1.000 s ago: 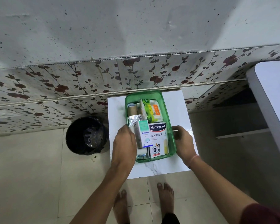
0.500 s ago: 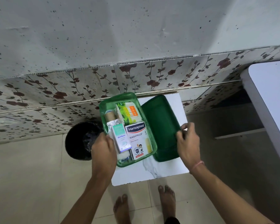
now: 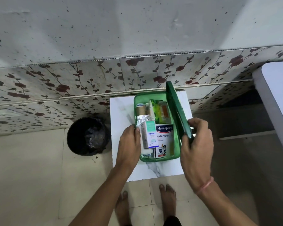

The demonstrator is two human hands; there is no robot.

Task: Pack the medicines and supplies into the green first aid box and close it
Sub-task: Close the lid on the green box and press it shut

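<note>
Lid (image 3: 176, 110) now raised on edge, right hand (image 3: 196, 141) gripping it

Both forearms cut by bottom edge — small print on Optibex carton (image 3: 149, 135) unreadable.

White carton (image 3: 163, 137) in the green first aid box (image 3: 176, 154): "Hansaplast" on a dark blue band, "WASHPROOF" beneath. Smaller print and badge lower down too small to read. Teal-and-white carton (image 3: 149, 134) beside it: "Optibex". Orange print on the green pack (image 3: 160, 110): illegible.
</note>
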